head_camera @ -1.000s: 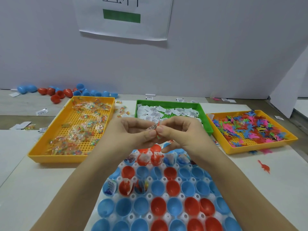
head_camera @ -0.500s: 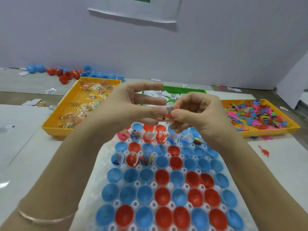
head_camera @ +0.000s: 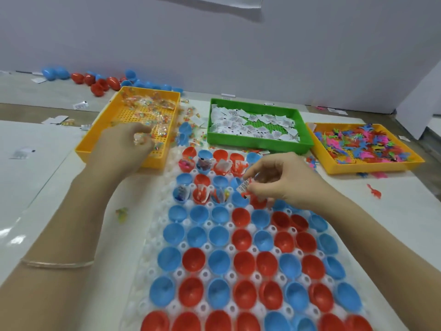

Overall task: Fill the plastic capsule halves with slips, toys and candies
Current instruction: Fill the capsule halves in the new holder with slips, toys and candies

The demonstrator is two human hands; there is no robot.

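A white holder tray (head_camera: 164, 211) carries rows of blue and red capsule halves (head_camera: 241, 237); several in the two far rows hold slips, toys or candies. My right hand (head_camera: 276, 180) hovers over the second far row, pinching a folded paper slip (head_camera: 244, 186) together with a small red toy (head_camera: 245, 194) above a blue half. My left hand (head_camera: 124, 144) reaches into the left yellow tray (head_camera: 157, 161) and closes on a clear-wrapped candy (head_camera: 139, 139).
A green tray (head_camera: 260, 143) of paper slips stands at the back middle. The right yellow tray (head_camera: 372, 167) holds coloured plastic toys. Loose red and blue capsules (head_camera: 102, 82) lie along the back wall. A stray candy (head_camera: 121, 213) and a red toy (head_camera: 374, 191) lie on the table.
My hands have parted. The left went left into the candy tray and took a candy; the right came down over the capsule halves with the slip and toy. The view tilted down.
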